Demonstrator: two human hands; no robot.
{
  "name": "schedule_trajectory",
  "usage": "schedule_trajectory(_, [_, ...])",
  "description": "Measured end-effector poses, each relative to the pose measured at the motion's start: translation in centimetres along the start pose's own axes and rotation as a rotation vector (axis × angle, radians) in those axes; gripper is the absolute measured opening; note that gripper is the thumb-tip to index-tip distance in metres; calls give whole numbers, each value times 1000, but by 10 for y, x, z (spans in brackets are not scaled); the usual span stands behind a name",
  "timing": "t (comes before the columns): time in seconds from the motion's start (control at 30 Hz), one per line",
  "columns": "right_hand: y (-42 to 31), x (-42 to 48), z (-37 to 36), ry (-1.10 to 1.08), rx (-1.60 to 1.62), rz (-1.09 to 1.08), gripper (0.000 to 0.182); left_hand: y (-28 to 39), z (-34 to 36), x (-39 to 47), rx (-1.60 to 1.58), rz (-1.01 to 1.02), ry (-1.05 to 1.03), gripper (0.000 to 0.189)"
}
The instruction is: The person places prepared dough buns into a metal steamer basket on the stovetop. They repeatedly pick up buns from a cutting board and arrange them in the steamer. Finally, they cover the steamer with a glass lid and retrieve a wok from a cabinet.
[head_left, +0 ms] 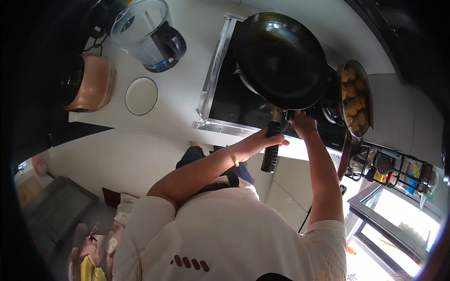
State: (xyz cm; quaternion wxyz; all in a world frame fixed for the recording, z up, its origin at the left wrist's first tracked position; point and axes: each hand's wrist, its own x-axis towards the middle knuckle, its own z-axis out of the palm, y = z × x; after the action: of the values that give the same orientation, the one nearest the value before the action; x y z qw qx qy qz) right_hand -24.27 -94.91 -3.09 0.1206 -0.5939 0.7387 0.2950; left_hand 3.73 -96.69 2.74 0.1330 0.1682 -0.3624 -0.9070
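A dark frying pan or wok (281,59) sits over the black glass cooktop (232,102), its ribbed black handle (270,156) pointing towards me. My left hand (263,142), with a gold bangle at the wrist, is at this handle, thumb across it; some fingers are hidden behind it. My right hand (304,123) is just right of the handle, below the pan's rim, at a small dark object whose kind I cannot tell. Whether its fingers grip that object is unclear. To the right, a second pan (369,105) holds several brown, rounded food pieces (351,95).
On the left of the counter (182,87) stand a clear blender jug (140,31), a round white dish (141,96) and a pink-brown appliance (93,82). A rack (397,168) with utensils is at the right, above an open window (397,214). A metal strip edges the cooktop.
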Motion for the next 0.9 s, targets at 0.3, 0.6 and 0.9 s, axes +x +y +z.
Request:
schedule_trajectory(0.3, [14, 5, 14, 173, -177, -189, 47, -2, -4, -23, 11, -49, -1, 94])
schedule_trajectory(0.6, [9, 5, 17, 80, -222, -44, 46, 9, -8, -44, 153, -45, 58, 99])
schedule_trajectory(0.9, [7, 5, 19, -20, 124, 180, 67, 7, -16, -48, 187, -25, 101, 98])
